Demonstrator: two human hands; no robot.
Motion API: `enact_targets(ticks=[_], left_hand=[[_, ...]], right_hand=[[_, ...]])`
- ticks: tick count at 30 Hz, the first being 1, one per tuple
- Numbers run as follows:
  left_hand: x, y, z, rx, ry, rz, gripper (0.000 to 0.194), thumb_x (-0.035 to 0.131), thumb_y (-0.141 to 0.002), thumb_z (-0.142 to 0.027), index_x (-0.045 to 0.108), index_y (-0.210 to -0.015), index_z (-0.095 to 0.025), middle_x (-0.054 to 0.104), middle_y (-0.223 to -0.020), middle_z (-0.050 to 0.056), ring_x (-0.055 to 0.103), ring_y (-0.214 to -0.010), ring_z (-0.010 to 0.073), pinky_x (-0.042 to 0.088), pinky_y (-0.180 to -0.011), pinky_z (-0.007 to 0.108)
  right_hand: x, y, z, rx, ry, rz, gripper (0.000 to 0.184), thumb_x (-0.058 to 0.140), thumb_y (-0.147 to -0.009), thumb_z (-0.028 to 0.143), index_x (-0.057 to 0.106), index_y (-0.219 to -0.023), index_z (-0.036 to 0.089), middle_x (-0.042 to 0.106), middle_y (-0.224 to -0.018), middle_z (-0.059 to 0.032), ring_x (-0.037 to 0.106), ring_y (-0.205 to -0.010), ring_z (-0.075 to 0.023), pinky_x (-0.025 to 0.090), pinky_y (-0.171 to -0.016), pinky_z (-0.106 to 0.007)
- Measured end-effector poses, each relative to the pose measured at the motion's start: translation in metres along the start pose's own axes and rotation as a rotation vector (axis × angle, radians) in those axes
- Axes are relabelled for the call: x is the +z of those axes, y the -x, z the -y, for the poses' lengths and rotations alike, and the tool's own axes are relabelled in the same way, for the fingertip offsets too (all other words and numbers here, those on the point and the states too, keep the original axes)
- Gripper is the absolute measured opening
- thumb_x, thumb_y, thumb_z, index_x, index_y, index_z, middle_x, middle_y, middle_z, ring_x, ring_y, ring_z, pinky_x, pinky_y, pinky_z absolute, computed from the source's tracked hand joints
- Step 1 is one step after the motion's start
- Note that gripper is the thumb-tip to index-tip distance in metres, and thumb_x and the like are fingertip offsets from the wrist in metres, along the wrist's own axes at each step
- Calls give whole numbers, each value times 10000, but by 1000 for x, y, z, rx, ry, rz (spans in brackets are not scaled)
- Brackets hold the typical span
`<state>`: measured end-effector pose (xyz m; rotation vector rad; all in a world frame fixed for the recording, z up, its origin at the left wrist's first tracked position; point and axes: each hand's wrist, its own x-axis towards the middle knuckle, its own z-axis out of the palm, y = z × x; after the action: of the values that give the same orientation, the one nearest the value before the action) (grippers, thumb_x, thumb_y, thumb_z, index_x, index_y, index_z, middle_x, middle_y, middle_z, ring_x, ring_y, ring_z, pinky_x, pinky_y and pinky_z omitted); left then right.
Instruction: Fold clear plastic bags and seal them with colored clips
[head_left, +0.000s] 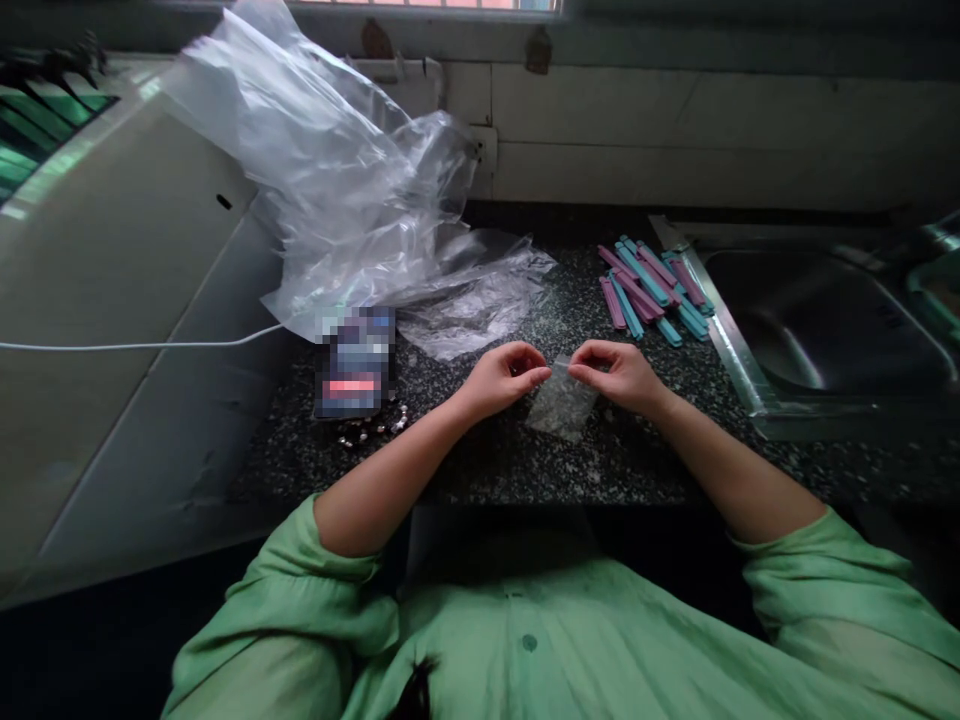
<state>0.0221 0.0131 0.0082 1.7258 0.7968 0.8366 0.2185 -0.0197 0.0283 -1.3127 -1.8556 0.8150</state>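
My left hand [504, 378] and my right hand [616, 372] each pinch an upper corner of a small clear plastic bag [561, 406] just above the dark speckled counter [585, 460]. The bag hangs between the two hands, its lower part resting on the counter. Fingers of both hands are curled and pressed together on the bag's top edge. A heap of pink and blue flat sticks [651, 288] lies farther back, to the right of my right hand.
A large crumpled clear plastic bag [352, 190] fills the back left. A blurred phone-like object [357, 362] lies left of my left hand, with small shiny pieces [371, 428] below it. A steel sink [817, 320] is at the right. A white cable [135, 345] crosses a pale appliance.
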Motion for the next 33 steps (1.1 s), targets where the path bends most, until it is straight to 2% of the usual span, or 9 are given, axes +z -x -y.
enact_targets(ticks=[7,10,14,21,25,33], left_hand=[[2,-2,4,91,-40,-79,98,617,-731,-214,610,-660,-147,530,-624,-11,436,-561,79,363,-543,221],[-4,-2,3,102,-50,-130,110,608,-738,-216,611,-647,-153,527,-620,-11,444,-571,86,364,-555,229],[-11,-1,2,98,-17,-183,119,600,-735,-217,604,-632,-157,522,-613,-9,445,-572,91,363,-556,235],[-12,-1,1,114,-16,-197,132,605,-730,-241,606,-623,-164,524,-630,0,451,-602,100,374,-579,240],[-11,0,2,80,34,-188,153,601,-730,-270,593,-629,-155,492,-620,-11,431,-578,90,352,-547,229],[-11,-1,4,115,-38,-153,179,614,-740,-319,592,-662,-160,499,-633,-7,446,-596,99,370,-559,229]], right_hand=[[11,0,-1,-18,8,23,338,614,-734,507,600,-726,170,601,-664,-17,519,-599,-120,434,-572,-259],[8,0,-4,-3,5,-35,332,632,-717,509,608,-765,181,623,-706,-24,539,-619,-129,451,-580,-264],[3,0,-6,17,1,-105,300,607,-742,486,603,-722,187,618,-672,-20,550,-611,-135,461,-584,-272],[5,1,-6,4,6,-166,266,594,-758,444,591,-688,188,617,-659,-15,552,-617,-142,465,-603,-284],[5,2,-5,-20,28,-163,263,577,-770,434,575,-676,188,595,-639,-11,538,-608,-139,446,-584,-271],[8,4,-4,-54,37,-144,286,546,-790,448,545,-666,190,552,-618,-2,503,-582,-126,424,-561,-258]])
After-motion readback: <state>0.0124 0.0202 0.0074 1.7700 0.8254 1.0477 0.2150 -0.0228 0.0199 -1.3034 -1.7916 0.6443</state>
